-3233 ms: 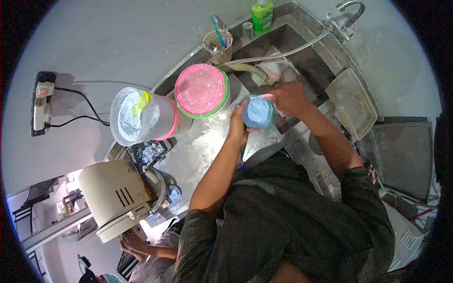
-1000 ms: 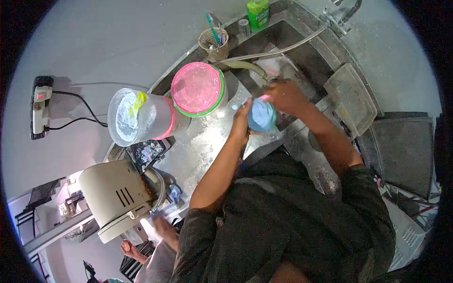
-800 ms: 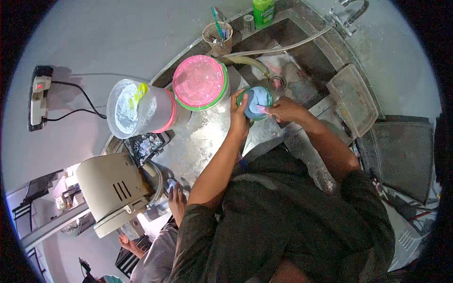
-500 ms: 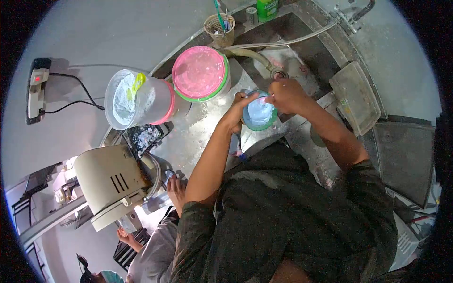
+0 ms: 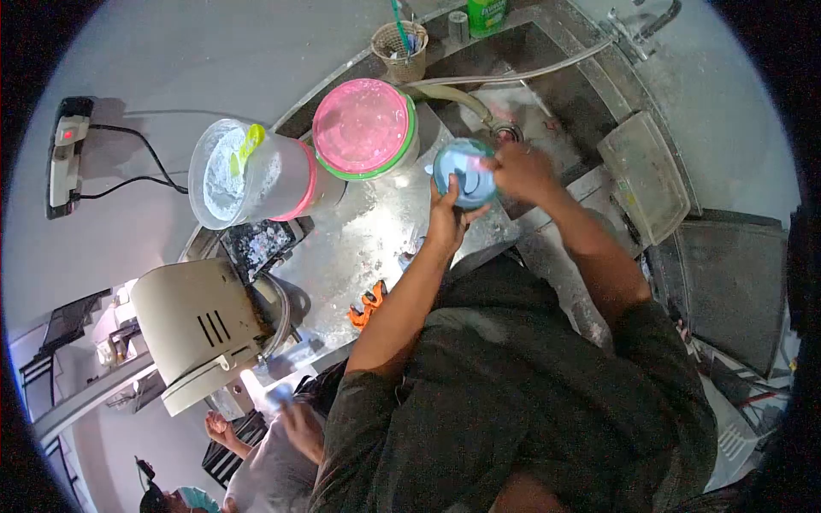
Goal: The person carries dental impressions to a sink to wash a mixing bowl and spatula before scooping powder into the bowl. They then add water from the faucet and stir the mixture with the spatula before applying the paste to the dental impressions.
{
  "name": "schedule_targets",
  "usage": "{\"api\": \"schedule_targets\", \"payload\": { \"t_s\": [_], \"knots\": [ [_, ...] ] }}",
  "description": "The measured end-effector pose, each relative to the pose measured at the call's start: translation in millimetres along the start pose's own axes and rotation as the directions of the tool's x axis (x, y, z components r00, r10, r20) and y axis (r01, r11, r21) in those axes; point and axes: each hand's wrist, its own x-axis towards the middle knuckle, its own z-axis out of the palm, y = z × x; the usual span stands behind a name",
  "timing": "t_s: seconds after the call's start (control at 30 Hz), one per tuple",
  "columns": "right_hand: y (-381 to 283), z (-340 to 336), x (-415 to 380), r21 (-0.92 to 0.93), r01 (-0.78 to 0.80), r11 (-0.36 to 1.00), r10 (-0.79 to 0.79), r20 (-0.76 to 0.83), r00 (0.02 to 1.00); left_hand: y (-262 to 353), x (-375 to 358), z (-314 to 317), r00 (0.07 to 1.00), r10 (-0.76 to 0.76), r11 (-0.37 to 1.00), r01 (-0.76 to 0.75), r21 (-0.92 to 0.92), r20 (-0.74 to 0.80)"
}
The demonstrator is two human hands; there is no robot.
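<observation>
Over the metal counter, my left hand (image 5: 448, 221) is wrapped around a green-blue mixing bowl (image 5: 443, 162) from its near side, thumb up along the wall. Smooth pale blue paste (image 5: 472, 181) fills much of the bowl, which tips towards me. My right hand (image 5: 526, 173) is closed at the bowl's right rim, blurred by motion. It grips what looks like a spatula, with a pinkish part (image 5: 475, 161) showing over the paste; its handle is hidden in my fist.
A pink-lidded tub (image 5: 361, 128) and a clear tub of pale powder (image 5: 286, 175) with a yellow-green scoop (image 5: 249, 147) stand left. A sink (image 5: 569, 103) lies beyond my right hand. Orange clip-like pieces (image 5: 368, 305) lie near my left forearm. A beige machine (image 5: 192, 321) and another person's hand (image 5: 301, 430) are lower left.
The bowl has risen a little and tilted, and my left hand has shifted beneath it. The orange pieces have come into sight. The other person's hand has moved down, away from the counter.
</observation>
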Motion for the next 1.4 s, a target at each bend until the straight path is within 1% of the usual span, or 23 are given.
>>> {"api": "schedule_targets", "payload": {
  "t_s": [0.03,0.07,0.1,0.17,0.23,0.27,0.3,0.37,0.47,0.57,0.6,0.7,0.77,0.83,0.9,0.97,1.03,1.1,1.17,1.23,1.3,1.37,1.4],
  "knots": [
    [7,-6,3,-0.112,0.062,0.992,-0.077,-0.131,0.988,7,3,0,0.999,0.008,1.0,-0.007,-0.012,0.046],
    [19,16,6,-0.267,0.152,0.952,-0.179,-0.083,0.98,14,8,2,0.995,0.022,1.0,-0.019,-0.025,0.097],
    [17,18,0,-0.265,0.142,0.954,-0.171,-0.091,0.981,12,11,-1,0.994,0.018,1.0,-0.016,-0.018,0.107],
    [11,17,-13,-0.243,0.422,0.873,-0.461,-0.131,0.878,11,17,-1,0.993,-0.054,0.995,0.045,0.089,0.102],
    [12,-7,-2,-0.231,0.288,0.929,-0.326,-0.145,0.934,15,16,-3,0.988,-0.115,0.968,0.089,0.236,0.099],
    [11,-15,2,-0.213,0.156,0.964,-0.19,-0.145,0.971,24,15,-3,0.986,-0.094,0.989,0.077,0.124,0.136],
    [11,-11,-2,-0.213,0.159,0.964,-0.192,-0.146,0.97,32,15,-2,0.984,-0.067,0.998,0.067,0.009,0.167],
    [12,5,-16,-0.336,0.452,0.826,-0.517,-0.133,0.846,35,16,-1,0.989,0.004,0.999,-0.011,0.042,0.148],
    [17,7,-2,-0.351,0.608,0.713,-0.672,-0.091,0.735,12,22,-18,0.992,-0.116,0.915,0.085,0.394,0.056],
    [35,-8,17,-0.247,0.432,0.867,-0.484,-0.216,0.848,22,10,-13,0.972,-0.197,0.96,0.164,0.229,0.13],
    [30,-5,10,-0.1,0.227,0.969,-0.239,-0.13,0.962,30,10,-10,0.98,-0.152,0.979,0.131,0.153,0.132],
    [15,25,-20,-0.18,0.234,0.955,-0.231,0.034,0.972,10,20,-6,0.996,0.022,0.983,-0.038,0.179,0.09],
    [14,10,-13,-0.104,0.225,0.969,-0.223,0.03,0.974,0,16,-2,0.997,-0.016,0.976,0.0,0.218,0.071],
    [26,-5,7,-0.019,-0.013,1.0,0.013,0.01,1.0,2,14,-2,0.983,-0.131,0.986,0.116,0.117,0.132],
    [19,2,-6,-0.098,-0.028,0.995,0.02,-0.076,0.997,6,23,-7,0.984,-0.134,0.991,0.132,0.023,0.118],
    [6,8,-22,-0.11,0.305,0.946,-0.312,-0.044,0.949,5,24,-7,0.984,-0.089,0.97,0.05,0.237,0.156],
    [6,-6,-17,-0.204,0.246,0.948,-0.28,-0.158,0.947,-2,8,2,0.983,-0.135,0.972,0.107,0.211,0.122],
    [23,-11,0,-0.051,0.018,0.999,-0.025,-0.145,0.989,16,10,1,0.985,-0.138,0.99,0.132,0.055,0.104],
    [17,7,-11,-0.088,0.058,0.994,-0.064,-0.057,0.996,21,18,1,0.985,-0.088,0.993,0.076,0.087,0.146],
    [-2,5,-29,-0.128,0.315,0.94,-0.329,-0.108,0.938,13,14,0,0.98,-0.045,0.994,0.023,0.111,0.193],
    [6,-7,-15,-0.167,0.301,0.939,-0.322,-0.117,0.94,8,4,3,0.981,-0.16,0.968,0.134,0.214,0.111],
    [15,-12,-6,-0.096,0.017,0.995,-0.027,-0.098,0.995,19,12,-2,0.98,-0.115,0.991,0.103,0.082,0.16],
    [10,-2,-10,-0.091,0.112,0.99,-0.113,-0.007,0.994,20,20,-7,0.985,-0.067,0.995,0.055,0.08,0.161]
  ]
}}
